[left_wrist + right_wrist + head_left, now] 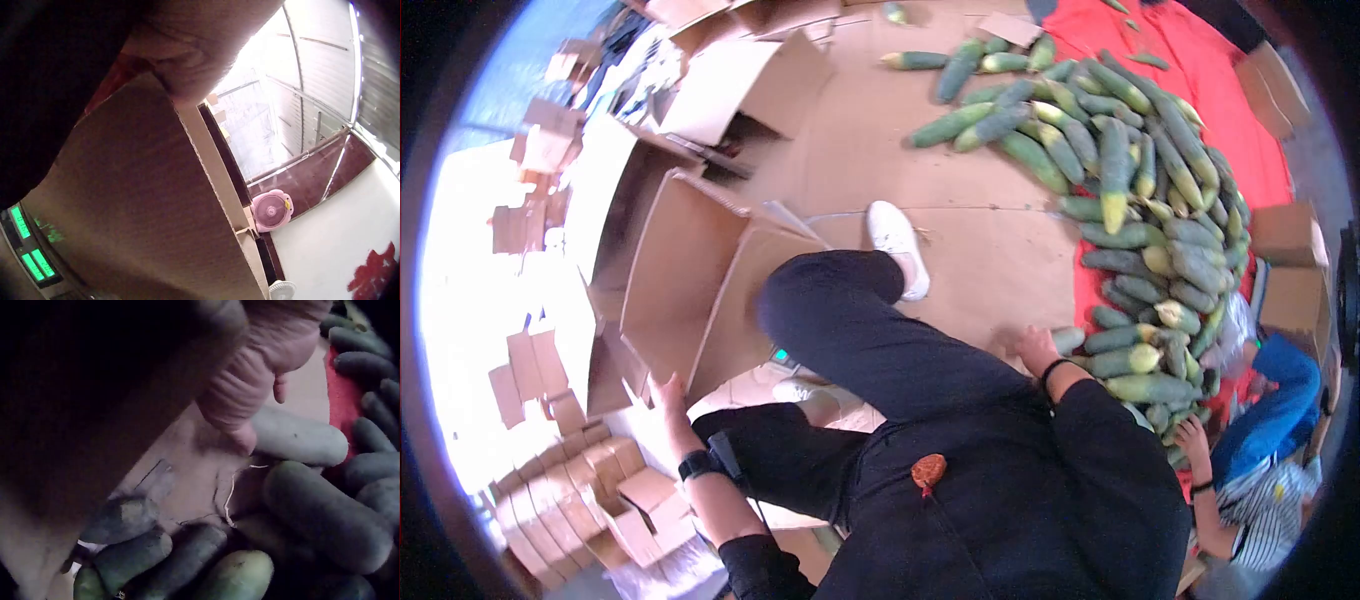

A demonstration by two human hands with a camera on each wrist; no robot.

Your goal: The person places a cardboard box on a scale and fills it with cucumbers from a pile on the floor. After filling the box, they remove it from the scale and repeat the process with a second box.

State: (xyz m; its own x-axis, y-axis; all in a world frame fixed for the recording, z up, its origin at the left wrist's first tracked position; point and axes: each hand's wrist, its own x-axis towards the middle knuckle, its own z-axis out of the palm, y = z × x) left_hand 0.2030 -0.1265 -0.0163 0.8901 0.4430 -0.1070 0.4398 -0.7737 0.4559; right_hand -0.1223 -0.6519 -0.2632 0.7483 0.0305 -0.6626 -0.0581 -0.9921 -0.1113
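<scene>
The left hand (668, 392) grips the lower edge of an open cardboard box (685, 265) at the left of the head view. In the left wrist view, that hand (194, 56) is at the top edge of the brown cardboard (150, 187); its fingertips are partly hidden. The right hand (1036, 350) holds one end of a pale green gourd (1068, 340) at the near-left edge of the pile. From the right wrist, the thumb and a finger of the hand (262, 375) show on either side of this gourd (300, 436).
Many green gourds (1125, 235) lie on a red cloth (1240, 130) and cardboard sheets (980, 245). Stacked boxes (550, 510) stand at lower left. Another person's hand (1193, 440) touches the pile at right. Green-lit digits glow on a display (39, 262) beside the box.
</scene>
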